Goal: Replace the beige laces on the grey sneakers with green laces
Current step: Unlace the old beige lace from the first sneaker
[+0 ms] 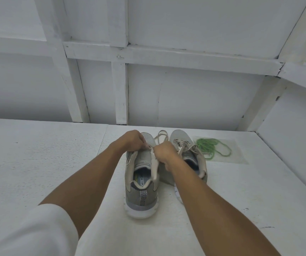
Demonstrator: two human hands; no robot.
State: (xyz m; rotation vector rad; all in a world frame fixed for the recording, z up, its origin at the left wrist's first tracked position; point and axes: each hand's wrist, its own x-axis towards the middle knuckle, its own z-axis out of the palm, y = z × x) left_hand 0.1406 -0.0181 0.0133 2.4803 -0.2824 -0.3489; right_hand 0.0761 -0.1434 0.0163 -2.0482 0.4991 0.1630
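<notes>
Head view: both hands are working the near sneaker (141, 174), which sits heel toward the person and toe away, so its long axis runs straight out from the body. Left hand (132, 140) is clenched over the toe end of the eyelet row, pinching something at the throat; whether that is lace or tongue I cannot tell. Right hand (164, 152) is closed on the beige lace (161, 136), with a loop of it spilling out past the knuckles toward the toe. Hands nearly touch across the eyelet row, left on the shoe's left side, right on its right. Second sneaker (187, 154) stands just beside it on the right, parallel, own beige lace still threaded and loosely bunched. Green laces (212, 146) lie in a loose coil on a clear sheet (239, 154), right of that second shoe, well apart from the grip. Judgement: unlacing step, early in the task; lace has to pull out along the shoe's axis, toward the toe. Right hand is the nearer one for reaching the green coil, across the second shoe.
</notes>
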